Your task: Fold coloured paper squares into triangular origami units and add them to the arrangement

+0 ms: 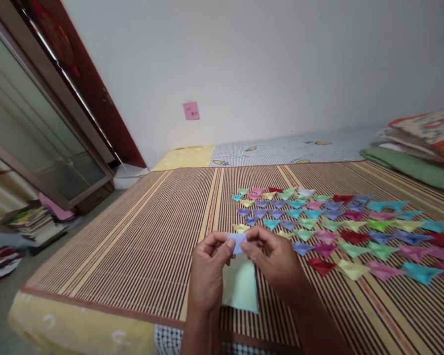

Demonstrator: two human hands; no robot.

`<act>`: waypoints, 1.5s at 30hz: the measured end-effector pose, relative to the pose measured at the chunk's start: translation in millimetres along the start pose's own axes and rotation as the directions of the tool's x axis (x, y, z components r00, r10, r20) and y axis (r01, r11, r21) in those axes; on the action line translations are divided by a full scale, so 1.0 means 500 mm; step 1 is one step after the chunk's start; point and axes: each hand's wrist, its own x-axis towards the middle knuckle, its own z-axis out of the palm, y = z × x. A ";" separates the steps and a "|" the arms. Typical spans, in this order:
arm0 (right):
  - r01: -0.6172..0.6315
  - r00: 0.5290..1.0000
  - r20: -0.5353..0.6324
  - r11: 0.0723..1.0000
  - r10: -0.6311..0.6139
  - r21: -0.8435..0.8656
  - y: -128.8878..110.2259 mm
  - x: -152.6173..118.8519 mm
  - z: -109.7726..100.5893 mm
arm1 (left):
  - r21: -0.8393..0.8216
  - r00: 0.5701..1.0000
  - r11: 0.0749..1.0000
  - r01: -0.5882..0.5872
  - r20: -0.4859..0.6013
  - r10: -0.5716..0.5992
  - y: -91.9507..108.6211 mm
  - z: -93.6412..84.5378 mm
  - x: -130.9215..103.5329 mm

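Note:
A small piece of folded lavender paper (238,243) is pinched between my two hands, over the striped mat (163,231). My left hand (211,264) is closed on its left edge with thumb and finger. On the other edge, the thumb and finger of my right hand (274,259) press the paper too. Below the hands lies a stack of pale green paper sheets (240,288), partly covered by my hands. Several rows of folded paper pieces (353,249) in many colours spread over the mat to the right, the nearest ones close to my right hand.
The mat covers a bed with yellow and checked bedding (274,150). Folded cloths and a cushion (429,148) are piled at the right. A pink note (191,111) sticks to the wall. At the left stand a glass-panelled door (40,113) and a stack of books (35,219).

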 end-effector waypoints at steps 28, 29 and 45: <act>0.014 0.997 -0.081 1.000 -0.015 -0.014 -0.019 -0.009 0.000 | 0.059 0.997 0.997 -0.048 0.069 0.044 0.003 0.001 0.001; 0.024 0.996 -0.087 0.998 -0.029 -0.059 -0.020 -0.009 -0.002 | 0.117 0.996 0.991 -0.071 0.059 0.065 0.006 0.001 -0.001; 0.068 0.984 -0.156 0.994 -0.081 -0.088 -0.028 -0.016 0.010 | 0.061 0.993 0.998 -0.009 0.119 0.002 0.026 0.002 -0.010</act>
